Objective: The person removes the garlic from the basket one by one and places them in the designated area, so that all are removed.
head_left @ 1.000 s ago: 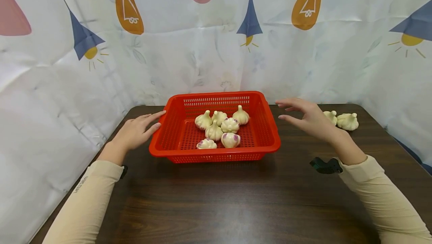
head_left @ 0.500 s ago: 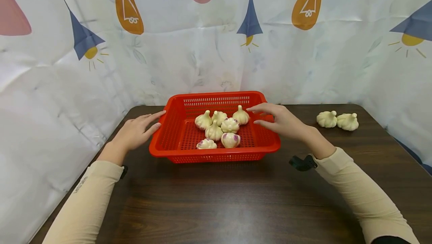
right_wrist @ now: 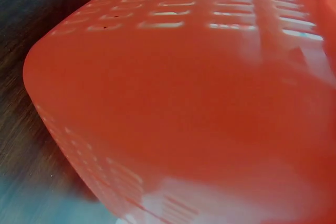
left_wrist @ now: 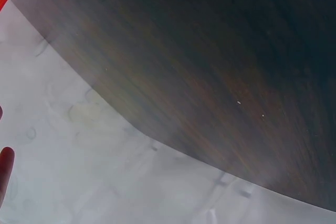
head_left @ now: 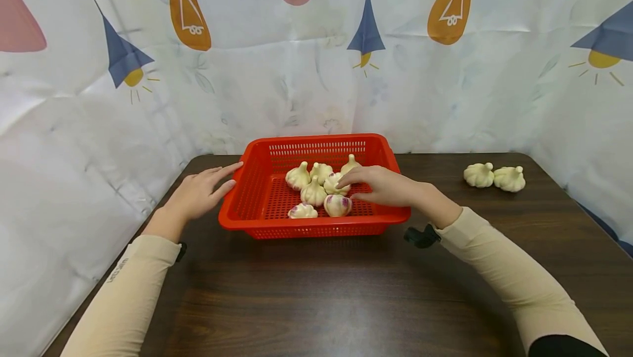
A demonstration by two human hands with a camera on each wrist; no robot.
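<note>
A red plastic basket (head_left: 321, 230) stands near the far edge of the dark wooden table, with several garlic bulbs (head_left: 299, 176) in its middle. My right hand (head_left: 381, 185) reaches over the basket's right side. Its fingertips overlap a purple-streaked garlic bulb (head_left: 334, 181) in the head view, and the thumb is just above another garlic bulb (head_left: 338, 206). Fingers and thumb are apart and loosely bent. At the left rim, my left hand (head_left: 198, 191) has its fingertips on the basket edge, fingers extended. The right wrist view is filled by the basket's wall (right_wrist: 168, 93).
Two more garlic bulbs (head_left: 478, 175) lie side by side at the table's back right. A white printed curtain (head_left: 296, 71) hangs behind and along both sides of the table (head_left: 306, 291).
My right hand has moved left, from beside the two bulbs on the table to over the garlic in the basket. The left hand and the basket have stayed put.
</note>
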